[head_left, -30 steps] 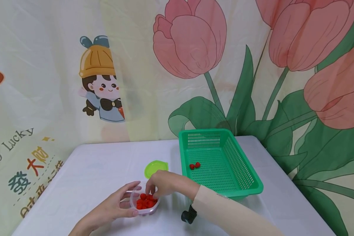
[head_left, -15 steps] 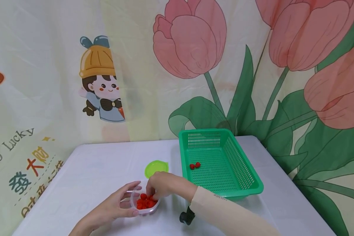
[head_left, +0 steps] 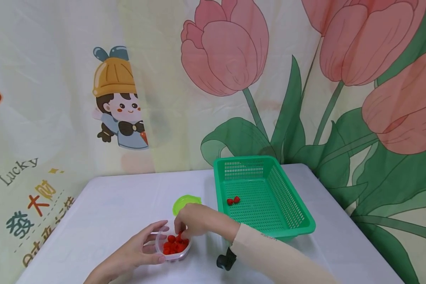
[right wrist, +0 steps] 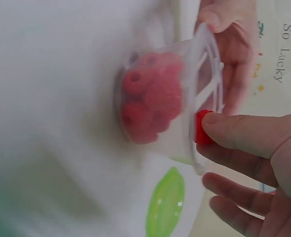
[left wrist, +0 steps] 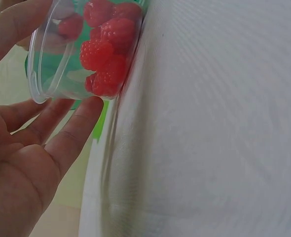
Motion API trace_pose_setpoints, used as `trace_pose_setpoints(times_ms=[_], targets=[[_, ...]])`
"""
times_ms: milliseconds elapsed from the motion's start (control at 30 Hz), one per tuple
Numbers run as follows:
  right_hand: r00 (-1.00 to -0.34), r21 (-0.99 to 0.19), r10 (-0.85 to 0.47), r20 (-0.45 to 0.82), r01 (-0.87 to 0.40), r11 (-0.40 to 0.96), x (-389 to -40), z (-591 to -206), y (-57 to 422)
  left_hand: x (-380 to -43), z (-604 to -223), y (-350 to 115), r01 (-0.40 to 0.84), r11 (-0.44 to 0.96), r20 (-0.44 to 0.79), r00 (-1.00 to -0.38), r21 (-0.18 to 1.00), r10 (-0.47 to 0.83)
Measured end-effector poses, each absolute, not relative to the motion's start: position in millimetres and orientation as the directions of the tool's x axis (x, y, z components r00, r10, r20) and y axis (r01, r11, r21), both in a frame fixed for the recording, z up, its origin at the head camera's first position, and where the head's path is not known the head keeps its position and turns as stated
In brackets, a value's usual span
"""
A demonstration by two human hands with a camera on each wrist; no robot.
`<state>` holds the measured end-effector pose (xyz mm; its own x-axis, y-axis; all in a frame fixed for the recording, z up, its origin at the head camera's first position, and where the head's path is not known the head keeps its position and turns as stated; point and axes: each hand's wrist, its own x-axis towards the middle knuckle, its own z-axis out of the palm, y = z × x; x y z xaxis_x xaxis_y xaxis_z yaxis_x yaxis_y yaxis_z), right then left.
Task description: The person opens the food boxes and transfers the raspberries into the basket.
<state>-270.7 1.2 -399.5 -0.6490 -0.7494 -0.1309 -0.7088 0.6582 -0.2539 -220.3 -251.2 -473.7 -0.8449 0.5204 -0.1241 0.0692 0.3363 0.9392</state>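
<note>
A clear plastic tub (head_left: 177, 257) of red raspberries (head_left: 173, 248) stands at the front of the table. My left hand (head_left: 142, 246) grips its side, thumb at the front and fingers spread round the back; the left wrist view shows those fingers (left wrist: 79, 128) against the wall. From above, my right hand (head_left: 198, 223) reaches to the tub's mouth. In the right wrist view, its thumb and forefinger pinch one raspberry (right wrist: 202, 127) right at the rim, above the others (right wrist: 153, 96) in the bottom. The remaining right fingers are loosely bent.
A green slotted basket (head_left: 262, 213) stands to the right, with two red berries (head_left: 233, 200) on its floor. Behind the tub lies a lime-green lid (head_left: 184, 202), partly covered by the right hand. A black wrist camera (head_left: 226, 260) hangs below the right forearm.
The right fingers, earlier down among the raspberries, have risen slightly with one between them. The left hand stays on the tub. The head view has shifted a little.
</note>
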Motion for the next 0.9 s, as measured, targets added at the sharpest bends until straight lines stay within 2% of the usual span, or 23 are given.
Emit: trace_pose_setpoints(times_ms=[400, 700, 900], targets=[[-0.632, -0.35, -0.775, -0.001, -0.726, 0.592, -284.8, -348.8, 35.0, -225.3, -475.4, -250.5, 0.065, 0.361, -0.136, -0.853, 0.93, 0.504], [-0.693, -0.404, -0.72, 0.043, -0.671, 0.621, -307.7, -317.6, 82.4, -227.2, -478.1, -249.5, 0.07, 0.368, -0.136, -0.853, 0.927, 0.504], [-0.734, -0.409, -0.677, 0.057, -0.635, 0.655, -330.0, -315.7, 115.9, -225.7, -478.8, -249.9, 0.065, 0.359, -0.133, -0.856, 0.931, 0.499]])
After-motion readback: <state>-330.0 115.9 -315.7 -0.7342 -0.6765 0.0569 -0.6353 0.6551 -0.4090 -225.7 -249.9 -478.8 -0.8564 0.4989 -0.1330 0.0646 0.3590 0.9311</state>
